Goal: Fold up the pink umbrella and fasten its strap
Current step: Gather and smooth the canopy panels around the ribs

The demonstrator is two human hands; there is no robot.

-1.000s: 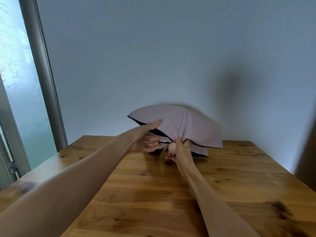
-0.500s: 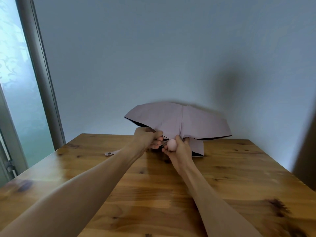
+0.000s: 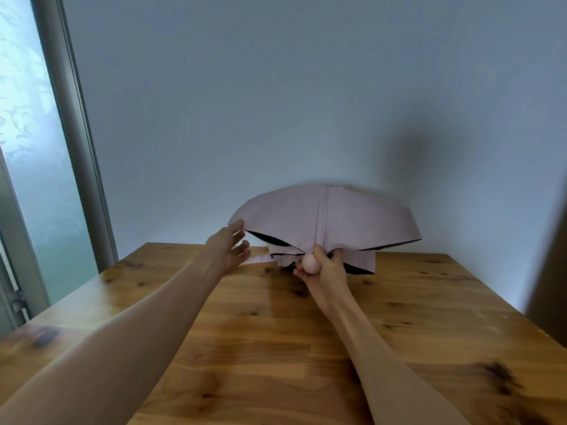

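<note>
While the right hand (image 3: 322, 268) was clamped on the pink umbrella's (image 3: 325, 222) handle above the counter (image 3: 276, 332), its panels spread loosely beyond that hand. Left hand (image 3: 230, 246) hovered open beside them; strap (image 3: 254, 259) unfastened, folding remained.

The shaft and ribs of the pink umbrella (image 3: 325, 219) are covered by its canopy, and most of the handle (image 3: 310, 264) is wrapped by the right hand (image 3: 322, 271). The strap (image 3: 256, 260) is partly hidden behind the left hand (image 3: 228, 250), so its fastener cannot be made out. Both forearms are cut off by the near edge, and the table (image 3: 276, 348) by the near, left and right edges.
</note>
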